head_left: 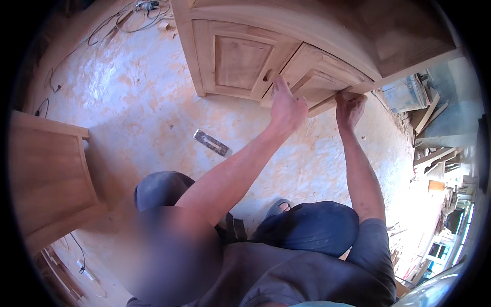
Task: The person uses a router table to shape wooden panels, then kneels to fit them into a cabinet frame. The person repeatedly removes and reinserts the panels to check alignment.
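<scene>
A pale wooden cabinet [204, 56] stands on the floor in front of me. Its left panelled door [243, 61] lies flush in the frame, while the right panelled door [319, 82] is tilted out of line with it. My left hand [288, 108] is at the left edge of the right door, by the slotted handle cut-out, its fingers closed on that edge. At the door's lower right corner, my right hand [350, 109] has its fingers bent and pressed together. A dark bit shows at those fingertips, too small to name.
A flat rectangular dark-and-light block [212, 142] lies on the dusty floor [153, 123]. At the left stands another wooden cabinet [51, 174]. A corded power tool [147, 5] lies at the far left. Wood offcuts [432, 110] are piled along the right side.
</scene>
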The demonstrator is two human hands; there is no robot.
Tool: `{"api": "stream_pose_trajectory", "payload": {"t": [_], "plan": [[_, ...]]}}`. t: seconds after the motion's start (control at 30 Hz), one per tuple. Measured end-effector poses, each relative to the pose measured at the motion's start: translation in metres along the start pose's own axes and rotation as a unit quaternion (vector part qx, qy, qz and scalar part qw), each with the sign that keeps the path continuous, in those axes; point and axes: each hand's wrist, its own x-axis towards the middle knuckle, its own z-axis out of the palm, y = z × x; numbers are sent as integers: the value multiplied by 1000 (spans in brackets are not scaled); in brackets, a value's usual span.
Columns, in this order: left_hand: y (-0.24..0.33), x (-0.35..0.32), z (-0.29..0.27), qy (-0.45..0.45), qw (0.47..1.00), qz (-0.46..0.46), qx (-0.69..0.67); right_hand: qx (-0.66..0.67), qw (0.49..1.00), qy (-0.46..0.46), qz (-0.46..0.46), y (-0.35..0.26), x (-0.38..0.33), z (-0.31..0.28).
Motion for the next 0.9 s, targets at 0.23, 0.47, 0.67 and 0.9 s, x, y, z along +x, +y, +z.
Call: {"api": "stream_pose_trajectory", "payload": {"t": [0.23, 0.47, 0.67, 0.9], "plan": [[-26, 10, 8, 0, 991, 30, -130, -56, 998, 12, -25, 1, 2, 0], [-12, 9, -2, -2, 996, 38, -78, -74, 996, 30, -45, 18, -8, 5], [-5, 9, -3, 31, 987, 69, -144, -50, 996, 62, -35, 7, -8, 2], [26, -1, -13, 50, 976, 123, -173, -4, 997, 64, -30, -11, -8, -3]]}}
